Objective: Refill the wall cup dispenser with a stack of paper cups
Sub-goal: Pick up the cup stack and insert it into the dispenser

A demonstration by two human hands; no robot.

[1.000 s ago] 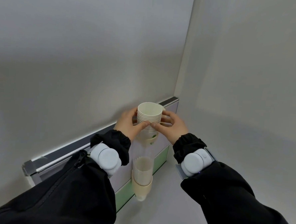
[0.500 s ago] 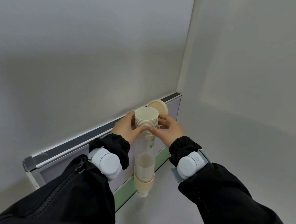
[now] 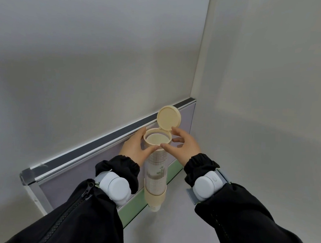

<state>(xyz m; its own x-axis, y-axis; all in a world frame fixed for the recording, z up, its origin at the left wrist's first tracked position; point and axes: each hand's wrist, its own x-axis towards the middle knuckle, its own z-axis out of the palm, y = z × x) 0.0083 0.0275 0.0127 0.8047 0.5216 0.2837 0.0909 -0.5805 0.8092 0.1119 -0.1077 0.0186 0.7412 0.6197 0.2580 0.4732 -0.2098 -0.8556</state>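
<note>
A clear tube cup dispenser (image 3: 155,170) with a beige base hangs on a partition panel. Its round beige lid (image 3: 168,118) is flipped up and back on its hinge. The stack of paper cups (image 3: 157,140) sits inside the tube, with the top cup's rim just below the collar. My left hand (image 3: 133,148) curves around the left side of the collar, its thumb against the tube's front. My right hand (image 3: 184,147) is at the right side with fingers spread and its thumb tip touching the tube. Neither hand holds the cups.
The partition panel (image 3: 90,149) has a dark top rail, a lilac face and a green strip (image 3: 173,171) lower down. It meets plain grey walls at a corner (image 3: 198,67) on the right. A cup bottom pokes out under the dispenser's base (image 3: 153,207).
The stack, held above the tube by both hands, has sunk fully into the dispenser. Both hands have let go of it and stay beside the collar. The open lid has come into view.
</note>
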